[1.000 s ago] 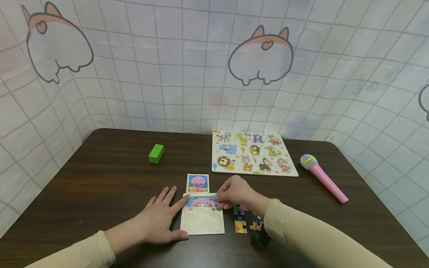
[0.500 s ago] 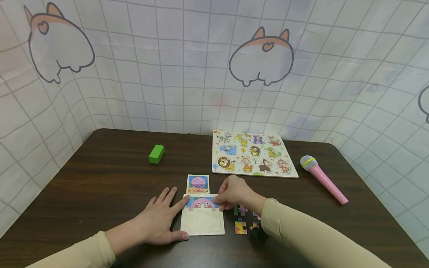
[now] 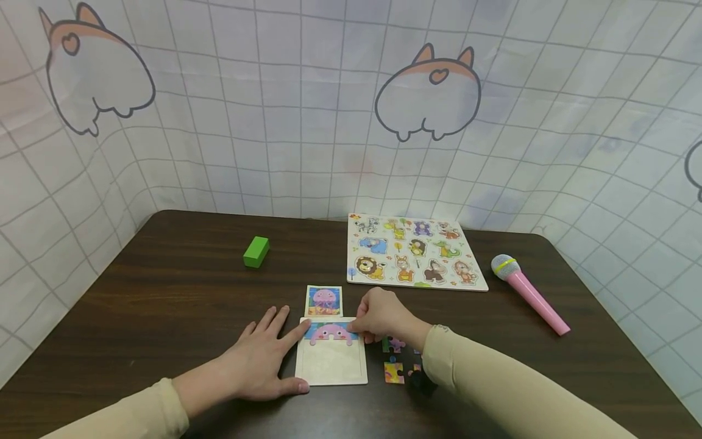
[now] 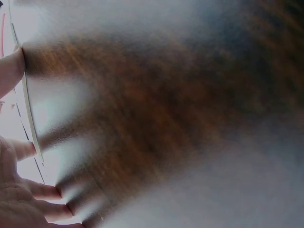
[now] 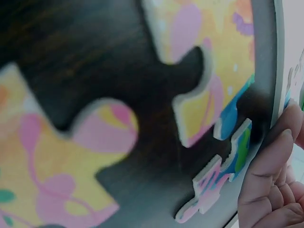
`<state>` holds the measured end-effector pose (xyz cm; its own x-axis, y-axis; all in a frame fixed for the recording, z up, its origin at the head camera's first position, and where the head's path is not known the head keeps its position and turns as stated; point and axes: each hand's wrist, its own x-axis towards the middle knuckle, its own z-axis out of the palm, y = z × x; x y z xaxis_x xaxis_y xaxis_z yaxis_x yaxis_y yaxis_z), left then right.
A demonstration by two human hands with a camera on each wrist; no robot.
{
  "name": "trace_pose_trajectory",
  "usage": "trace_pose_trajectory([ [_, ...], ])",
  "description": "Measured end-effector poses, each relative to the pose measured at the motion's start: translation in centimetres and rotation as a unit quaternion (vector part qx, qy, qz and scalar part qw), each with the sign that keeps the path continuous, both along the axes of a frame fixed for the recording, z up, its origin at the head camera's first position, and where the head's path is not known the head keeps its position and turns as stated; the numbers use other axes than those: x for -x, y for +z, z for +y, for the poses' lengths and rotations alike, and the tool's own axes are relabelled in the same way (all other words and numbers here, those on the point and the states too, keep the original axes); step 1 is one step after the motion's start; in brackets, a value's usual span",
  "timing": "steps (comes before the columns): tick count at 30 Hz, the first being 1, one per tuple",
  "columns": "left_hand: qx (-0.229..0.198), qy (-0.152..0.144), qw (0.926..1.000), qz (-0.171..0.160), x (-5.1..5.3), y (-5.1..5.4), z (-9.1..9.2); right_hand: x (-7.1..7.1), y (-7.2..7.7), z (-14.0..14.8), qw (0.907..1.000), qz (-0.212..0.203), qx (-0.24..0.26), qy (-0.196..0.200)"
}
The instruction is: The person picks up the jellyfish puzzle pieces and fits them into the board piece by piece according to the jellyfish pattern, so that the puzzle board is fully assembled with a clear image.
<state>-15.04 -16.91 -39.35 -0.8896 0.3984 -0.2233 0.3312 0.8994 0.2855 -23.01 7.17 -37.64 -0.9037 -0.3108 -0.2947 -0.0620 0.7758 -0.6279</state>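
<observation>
A white puzzle tray (image 3: 331, 366) lies on the table, with a row of jigsaw pieces (image 3: 330, 333) along its top showing a pink jellyfish's face on blue. My left hand (image 3: 258, 360) lies palm down with spread fingers; its index fingertip touches the row's left end and its thumb the tray's lower left edge. At the row's right end, my right hand (image 3: 381, 317) holds the corner puzzle piece between curled thumb and fingers, partly hiding it. Loose jigsaw pieces (image 3: 393, 372) lie right of the tray, some under the right forearm. The right wrist view shows yellow-and-pink pieces (image 5: 95, 133) close up.
Just behind the tray lies a small jellyfish picture card (image 3: 324, 301). Farther back are a green block (image 3: 256, 252) and an animal puzzle board (image 3: 414, 251). A pink toy microphone (image 3: 532, 296) is at the right. A patterned curtain (image 3: 307, 122) hangs behind the table.
The piece at the right end of the row sits flatter and more in line with its neighbours. My right hand has shifted only slightly; the left hand stays in place.
</observation>
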Motion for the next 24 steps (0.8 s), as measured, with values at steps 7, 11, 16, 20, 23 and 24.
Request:
trace_pose_trajectory([
  [7,-0.012,0.005,0.9999,0.0,-0.01,0.39,-0.2,-0.12,-0.06,-0.06,0.9996,0.021,-0.004,0.017],
  [11,-0.021,0.006,0.9998,-0.001,0.05,0.5,-0.34,-0.23,-0.12,-0.1,0.9992,0.03,-0.007,0.023],
  [16,-0.024,0.001,0.9997,0.001,0.16,0.52,-0.35,-0.39,-0.02,-0.06,0.9992,0.033,-0.011,0.021],
  [20,-0.019,0.001,0.9998,0.006,0.34,0.34,-0.33,-0.42,0.03,-0.05,0.9992,0.032,-0.012,0.02],
  [23,-0.016,0.001,0.9998,0.008,0.42,0.27,-0.27,-0.49,0.23,0.09,0.9995,0.022,-0.008,0.02],
  [24,-0.015,0.002,0.9998,0.008,0.44,0.28,-0.24,-0.5,0.32,0.2,0.9996,0.019,-0.005,0.02],
])
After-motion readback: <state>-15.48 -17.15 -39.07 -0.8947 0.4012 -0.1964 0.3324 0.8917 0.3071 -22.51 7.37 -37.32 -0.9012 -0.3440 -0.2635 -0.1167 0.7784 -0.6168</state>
